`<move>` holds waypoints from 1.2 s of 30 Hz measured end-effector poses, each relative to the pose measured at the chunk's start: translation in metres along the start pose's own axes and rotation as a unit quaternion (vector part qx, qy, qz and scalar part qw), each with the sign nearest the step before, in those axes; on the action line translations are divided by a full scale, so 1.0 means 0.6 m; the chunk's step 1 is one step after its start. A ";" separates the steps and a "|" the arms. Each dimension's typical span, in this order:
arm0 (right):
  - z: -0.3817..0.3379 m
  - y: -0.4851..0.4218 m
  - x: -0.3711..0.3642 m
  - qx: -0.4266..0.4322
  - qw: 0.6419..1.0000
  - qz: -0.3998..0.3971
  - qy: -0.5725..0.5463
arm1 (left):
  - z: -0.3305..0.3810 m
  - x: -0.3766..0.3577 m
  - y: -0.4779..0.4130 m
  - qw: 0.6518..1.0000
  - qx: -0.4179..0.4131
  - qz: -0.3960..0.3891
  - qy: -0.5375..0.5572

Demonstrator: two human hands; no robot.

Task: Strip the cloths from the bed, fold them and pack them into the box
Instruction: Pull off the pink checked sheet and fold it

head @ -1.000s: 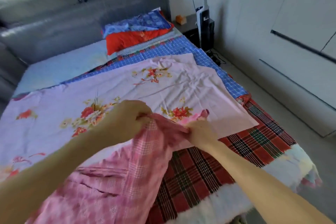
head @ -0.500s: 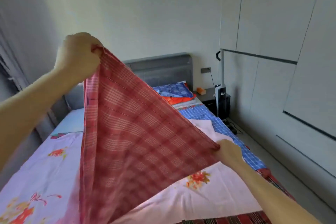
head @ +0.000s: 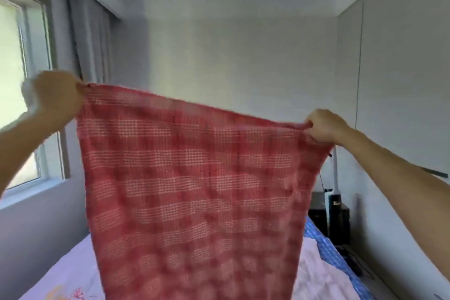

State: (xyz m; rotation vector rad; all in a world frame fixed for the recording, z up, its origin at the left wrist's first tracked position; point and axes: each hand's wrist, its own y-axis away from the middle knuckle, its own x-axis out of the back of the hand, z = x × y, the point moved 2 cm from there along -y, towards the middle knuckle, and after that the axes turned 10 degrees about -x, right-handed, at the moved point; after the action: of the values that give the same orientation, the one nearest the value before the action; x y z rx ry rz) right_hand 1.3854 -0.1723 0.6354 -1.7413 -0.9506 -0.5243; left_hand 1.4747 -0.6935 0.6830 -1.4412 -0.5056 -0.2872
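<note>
A red and white checked cloth (head: 194, 190) hangs spread wide in front of me, its top edge stretched between both hands. My left hand (head: 57, 95) grips the top left corner, held high by the window. My right hand (head: 325, 126) pinches the top right corner, a little lower. The cloth falls down over the bed and hides most of it. Below it show a pale pink floral sheet (head: 321, 280) and a strip of blue checked sheet (head: 323, 246). No box is in view.
A window (head: 17, 95) and grey curtain (head: 90, 39) are on the left wall. A dark bedside table (head: 338, 221) with an upright white appliance (head: 335, 178) stands at the right, beside white cupboard doors (head: 401, 105).
Both hands have lifted the checked cloth off the bed and pulled apart, so it now hangs flat and wide. My view has tilted up toward the wall and ceiling.
</note>
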 end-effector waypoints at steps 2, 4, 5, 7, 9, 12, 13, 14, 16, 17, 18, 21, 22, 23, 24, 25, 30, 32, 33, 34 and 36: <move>0.001 0.005 0.029 0.001 0.995 -0.094 0.025 | -0.026 0.008 0.023 0.998 0.018 -0.022 -0.061; -0.002 0.010 0.070 0.001 0.998 -0.062 -0.029 | -0.016 0.027 0.060 0.992 0.066 -0.073 -0.084; -0.002 0.017 0.089 0.004 0.998 -0.046 -0.044 | -0.006 0.034 0.076 0.990 0.079 -0.085 -0.079; -0.003 0.032 0.117 0.009 0.998 -0.028 -0.062 | 0.003 0.051 0.100 0.989 0.090 -0.088 -0.071; 0.000 0.050 0.136 0.005 0.990 -0.039 -0.132 | 0.002 0.067 0.110 0.989 0.107 -0.081 -0.064; 0.019 0.067 0.139 -0.010 0.976 -0.074 -0.206 | 0.021 0.105 0.125 0.981 0.143 -0.114 -0.061; 0.021 0.071 0.145 -0.012 0.975 -0.083 -0.208 | 0.028 0.121 0.127 0.981 0.148 -0.120 -0.035; 0.019 0.071 0.154 -0.011 0.973 -0.086 -0.212 | 0.032 0.136 0.122 0.981 0.156 -0.114 0.014; 0.013 0.062 0.174 -0.011 0.967 -0.071 -0.243 | 0.037 0.163 0.111 0.966 0.182 -0.083 0.163; 0.009 0.056 0.183 -0.016 0.959 -0.050 -0.277 | 0.034 0.168 0.100 0.944 0.212 -0.059 0.246; 0.002 0.042 0.187 -0.024 0.950 -0.022 -0.312 | 0.029 0.168 0.081 0.914 0.249 -0.033 0.320; -0.030 0.005 0.147 -0.054 0.930 0.019 -0.364 | 0.006 0.125 0.045 0.828 0.326 -0.081 0.449; -0.038 -0.008 0.110 -0.076 0.927 0.003 -0.368 | -0.002 0.094 0.046 0.801 0.344 -0.124 0.474; -0.046 -0.018 0.065 -0.101 0.923 -0.029 -0.369 | -0.012 0.054 0.051 0.779 0.367 -0.158 0.484; -0.049 -0.025 0.014 -0.130 0.924 -0.066 -0.353 | -0.022 0.008 0.062 0.755 0.392 -0.188 0.490; -0.058 -0.032 -0.051 -0.160 0.925 -0.105 -0.328 | -0.040 -0.049 0.074 0.735 0.413 -0.204 0.498; -0.055 -0.015 -0.345 -0.326 0.872 -0.107 -0.350 | -0.045 -0.284 0.151 0.645 0.475 -0.110 0.589; -0.089 -0.034 -0.425 -0.318 0.882 -0.025 -0.348 | -0.026 -0.343 0.118 0.606 0.448 -0.060 0.654; -0.115 -0.055 -0.421 -0.297 0.879 -0.011 -0.372 | -0.018 -0.351 0.083 0.596 0.424 -0.043 0.681; -0.147 -0.081 -0.394 -0.263 0.874 0.007 -0.409 | -0.015 -0.342 0.042 0.592 0.402 -0.021 0.698; -0.224 -0.158 -0.297 -0.177 0.856 0.077 -0.479 | -0.034 -0.311 -0.077 0.568 0.353 0.049 0.742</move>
State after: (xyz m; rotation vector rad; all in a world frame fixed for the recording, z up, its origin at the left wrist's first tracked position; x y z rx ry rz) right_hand 1.2167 -0.3446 0.6099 -2.4477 -1.4236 0.3766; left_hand 1.2948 -0.7402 0.6302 -0.0688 0.8237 -0.9418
